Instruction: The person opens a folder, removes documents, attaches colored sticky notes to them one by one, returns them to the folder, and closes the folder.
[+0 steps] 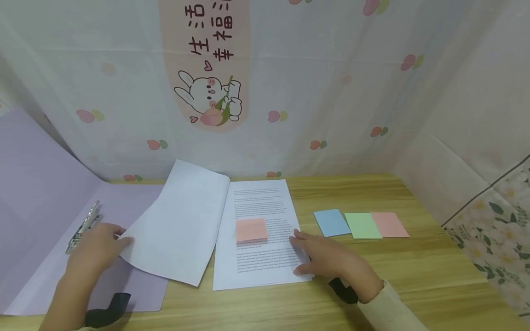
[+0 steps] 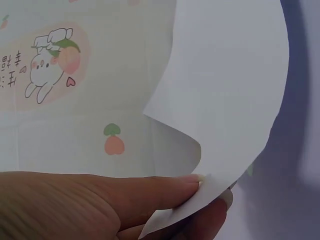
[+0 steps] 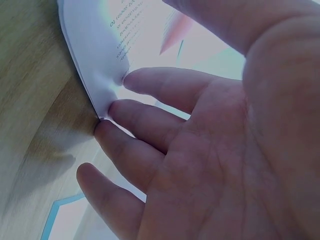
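My left hand [image 1: 93, 248] pinches the lower left corner of a white sheet [image 1: 178, 225] between thumb and fingers. The sheet is folded back to the left and bows upward, blank side showing. In the left wrist view the thumb [image 2: 160, 192] lies on top of its edge. To the right is a stack of printed paper [image 1: 265, 202] bearing a pink sticky note [image 1: 251, 230]. My right hand [image 1: 327, 255] touches the stack's right edge with extended fingers. The right wrist view shows the fingertips [image 3: 120, 110] against the paper's edge.
A lilac folder [image 1: 145, 294] with a metal clip [image 1: 84, 225] lies open at the left, partly under the folded sheet. Blue [image 1: 332, 222], green [image 1: 364, 225] and pink [image 1: 390, 224] sticky notes lie right of the stack on the wooden table [image 1: 434, 276]. A patterned curtain [image 1: 331, 92] hangs behind.
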`<state>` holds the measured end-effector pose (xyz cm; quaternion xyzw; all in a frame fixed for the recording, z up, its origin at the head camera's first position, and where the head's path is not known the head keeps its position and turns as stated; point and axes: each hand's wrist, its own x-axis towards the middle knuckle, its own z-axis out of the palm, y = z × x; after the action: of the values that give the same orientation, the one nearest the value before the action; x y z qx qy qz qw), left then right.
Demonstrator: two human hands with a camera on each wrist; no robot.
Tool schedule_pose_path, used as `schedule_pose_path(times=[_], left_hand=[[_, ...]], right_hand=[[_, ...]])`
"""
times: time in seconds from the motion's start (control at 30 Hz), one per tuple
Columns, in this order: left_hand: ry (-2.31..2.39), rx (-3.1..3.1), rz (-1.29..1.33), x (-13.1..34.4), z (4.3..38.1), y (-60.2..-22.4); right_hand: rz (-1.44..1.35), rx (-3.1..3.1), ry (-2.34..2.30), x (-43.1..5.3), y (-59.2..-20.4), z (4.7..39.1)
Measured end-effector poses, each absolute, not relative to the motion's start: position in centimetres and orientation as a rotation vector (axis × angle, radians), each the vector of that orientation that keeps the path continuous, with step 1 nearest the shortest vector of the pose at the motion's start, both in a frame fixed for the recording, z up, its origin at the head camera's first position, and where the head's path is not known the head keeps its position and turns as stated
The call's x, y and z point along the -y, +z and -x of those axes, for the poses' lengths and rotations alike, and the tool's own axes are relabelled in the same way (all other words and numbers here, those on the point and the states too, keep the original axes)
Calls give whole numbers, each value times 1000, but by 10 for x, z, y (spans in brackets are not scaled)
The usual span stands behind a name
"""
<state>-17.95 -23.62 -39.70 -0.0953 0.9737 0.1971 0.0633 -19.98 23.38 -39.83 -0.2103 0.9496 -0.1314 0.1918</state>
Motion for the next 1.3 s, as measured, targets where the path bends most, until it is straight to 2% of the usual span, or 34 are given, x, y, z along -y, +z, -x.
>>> schedule_pose_path(times=[0.6,1.3], left_hand=[[626,-2991,211,225,169,-368],[653,-3176,115,179,129,-332]], right_hand=[[632,-2670,-379,-236,-397,200],[629,-2659,-390,-236,-396,201]])
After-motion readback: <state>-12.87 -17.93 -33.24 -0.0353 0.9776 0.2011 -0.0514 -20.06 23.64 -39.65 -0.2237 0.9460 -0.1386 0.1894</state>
